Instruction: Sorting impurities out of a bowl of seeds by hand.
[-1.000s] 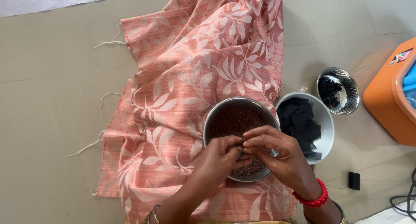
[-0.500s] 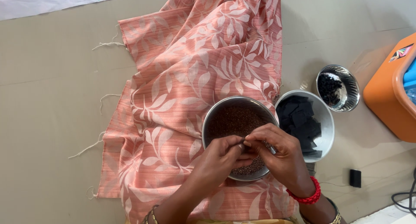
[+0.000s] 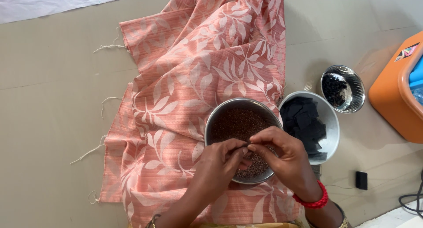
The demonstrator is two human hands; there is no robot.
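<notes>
here, the left hand (image 3: 220, 159) and right hand (image 3: 282, 155) meet fingertip to fingertip, pinching something tiny i cannot make out, directly above the seed-filled steel bowl (image 3: 240, 122), so spills fall in.

My arms are bare here, no sleeves anywhere in shot, and no gloves either. On my right wrist there's a chunky red beaded bracelet (image 3: 313, 199), round glossy beads strung close together in a single loop. Just below it, right at the bottom edge, you can catch a sliver of a thinner gold-toned bangle (image 3: 342, 220) on the same arm. My left wrist has a bit of something metal and darkish too, a bangle or watch strap (image 3: 153, 220), but it's cut off by the edge so I can't say which. No rings that I can spot on my left hand (image 3: 220, 162) or my right hand (image 3: 284, 157), nails look short and plain.
</notes>
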